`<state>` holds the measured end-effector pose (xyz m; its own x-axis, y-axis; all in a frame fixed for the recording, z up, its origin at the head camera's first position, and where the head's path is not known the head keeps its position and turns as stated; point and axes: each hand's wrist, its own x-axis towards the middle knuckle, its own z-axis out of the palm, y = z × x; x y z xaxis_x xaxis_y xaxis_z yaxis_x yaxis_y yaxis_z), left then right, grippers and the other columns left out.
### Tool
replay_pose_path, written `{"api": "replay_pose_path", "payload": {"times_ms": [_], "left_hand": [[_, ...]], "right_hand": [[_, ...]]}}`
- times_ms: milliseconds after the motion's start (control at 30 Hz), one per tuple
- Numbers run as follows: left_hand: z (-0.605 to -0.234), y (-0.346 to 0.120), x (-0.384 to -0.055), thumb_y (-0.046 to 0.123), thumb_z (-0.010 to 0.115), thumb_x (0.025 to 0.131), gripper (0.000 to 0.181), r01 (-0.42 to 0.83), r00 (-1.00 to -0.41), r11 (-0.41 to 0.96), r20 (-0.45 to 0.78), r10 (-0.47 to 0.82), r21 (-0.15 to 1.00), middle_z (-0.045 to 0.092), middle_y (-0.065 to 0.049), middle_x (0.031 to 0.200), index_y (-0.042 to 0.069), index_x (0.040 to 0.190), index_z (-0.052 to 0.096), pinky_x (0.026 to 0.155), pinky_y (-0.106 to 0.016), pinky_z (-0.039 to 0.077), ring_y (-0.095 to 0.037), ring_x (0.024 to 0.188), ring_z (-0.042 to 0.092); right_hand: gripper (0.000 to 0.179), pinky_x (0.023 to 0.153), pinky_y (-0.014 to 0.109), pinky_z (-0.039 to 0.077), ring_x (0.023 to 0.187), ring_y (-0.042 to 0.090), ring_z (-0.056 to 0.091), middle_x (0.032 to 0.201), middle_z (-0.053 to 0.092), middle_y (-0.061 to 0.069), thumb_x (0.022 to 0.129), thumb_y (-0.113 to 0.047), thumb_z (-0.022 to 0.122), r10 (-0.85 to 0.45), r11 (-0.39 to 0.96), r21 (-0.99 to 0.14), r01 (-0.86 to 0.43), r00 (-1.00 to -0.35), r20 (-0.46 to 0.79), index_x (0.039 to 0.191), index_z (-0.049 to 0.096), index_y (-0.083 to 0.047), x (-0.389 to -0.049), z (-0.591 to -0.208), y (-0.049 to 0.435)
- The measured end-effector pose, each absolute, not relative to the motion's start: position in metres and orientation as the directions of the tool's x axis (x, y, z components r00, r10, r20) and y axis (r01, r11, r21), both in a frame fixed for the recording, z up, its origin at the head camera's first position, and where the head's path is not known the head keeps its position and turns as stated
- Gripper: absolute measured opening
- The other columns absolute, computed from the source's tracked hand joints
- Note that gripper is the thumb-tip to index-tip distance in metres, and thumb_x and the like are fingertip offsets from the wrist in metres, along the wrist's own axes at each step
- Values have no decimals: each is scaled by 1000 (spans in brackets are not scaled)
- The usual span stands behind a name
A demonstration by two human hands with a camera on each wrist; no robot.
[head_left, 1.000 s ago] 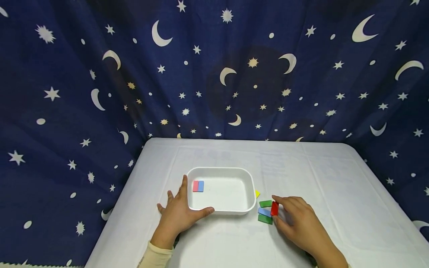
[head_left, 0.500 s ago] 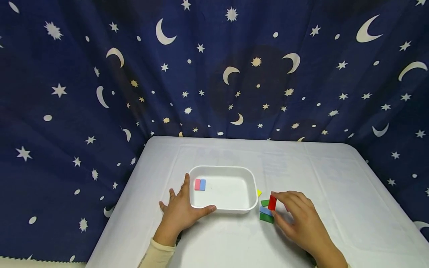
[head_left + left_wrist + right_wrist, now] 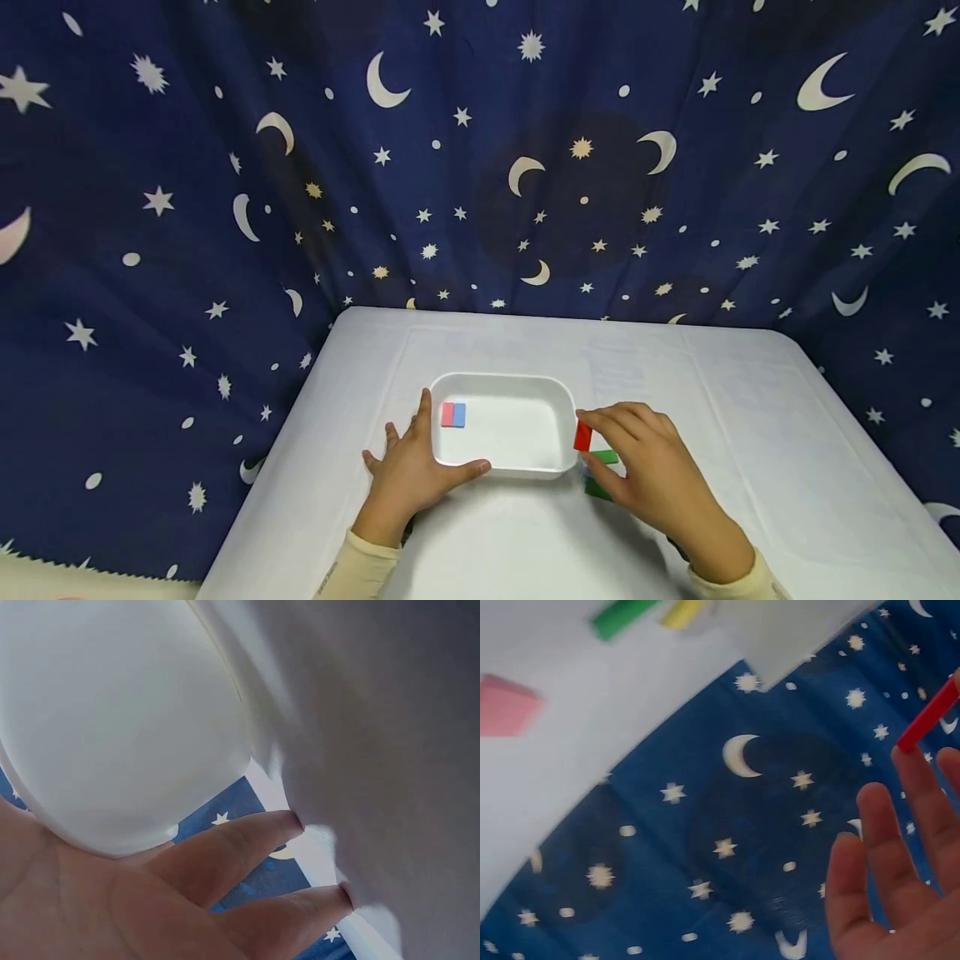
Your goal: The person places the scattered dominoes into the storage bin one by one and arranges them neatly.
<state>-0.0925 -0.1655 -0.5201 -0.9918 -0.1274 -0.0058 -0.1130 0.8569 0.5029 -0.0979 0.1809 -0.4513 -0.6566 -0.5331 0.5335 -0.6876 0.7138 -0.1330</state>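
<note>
My right hand (image 3: 647, 467) pinches a red tile (image 3: 582, 435) between thumb and fingers, raised right at the right rim of a white plastic tray (image 3: 504, 472). In the right wrist view the same red tile (image 3: 928, 716) shows edge-on at the fingertips. My left hand (image 3: 411, 482) rests at the tray's left front corner, index finger along the left side and thumb along the front wall. Its other fingers are spread over the table, as the left wrist view shows. Inside the tray at the left lie a pink tile (image 3: 447, 415) and a blue tile (image 3: 460, 416), side by side.
Partly behind my right hand, one green tile (image 3: 604, 457) and another green tile (image 3: 597, 489) lie on the white-covered table (image 3: 480, 550). A pink tile (image 3: 508, 706) and a yellow tile (image 3: 682, 612) show in the right wrist view. A starry curtain (image 3: 480, 167) closes off the back.
My right hand has lifted the red tile off the table beside the green and blue tiles and carried it left to the tray's rim. The left hand stays at the tray.
</note>
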Motion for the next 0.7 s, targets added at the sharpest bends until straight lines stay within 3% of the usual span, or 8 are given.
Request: {"api": "replay_pose_path", "payload": {"times_ms": [233, 533, 700], "left_hand": [[-519, -164, -93, 106, 62, 51, 153, -117, -991, 861, 5, -137, 494, 45, -3, 164, 33, 171, 2, 101, -93, 9, -59, 149, 30], [-517, -160, -92, 103, 66, 53, 152, -108, -991, 851, 16, -135, 513, 44, -3, 164, 28, 172, 8, 98, -94, 10, -63, 146, 31], [-519, -162, -91, 102, 67, 54, 151, -111, -990, 854, 16, -139, 509, 44, -2, 165, 30, 172, 7, 98, -94, 9, -62, 147, 29]], "right_hand": [[56, 87, 51, 51, 113, 22, 63, 122, 71, -6, 82, -28, 89, -588, 674, -75, -735, -595, 548, 135, 72, -18, -117, -428, 143], [51, 91, 48, 52, 115, 19, 61, 122, 71, -9, 87, -31, 86, -634, 662, -94, -743, -623, 457, 135, 70, -23, -143, -415, 100], [51, 89, 45, 53, 109, 19, 64, 117, 72, -9, 86, -28, 87, -646, 669, -133, -732, -660, 383, 134, 71, -22, -159, -415, 76]]}}
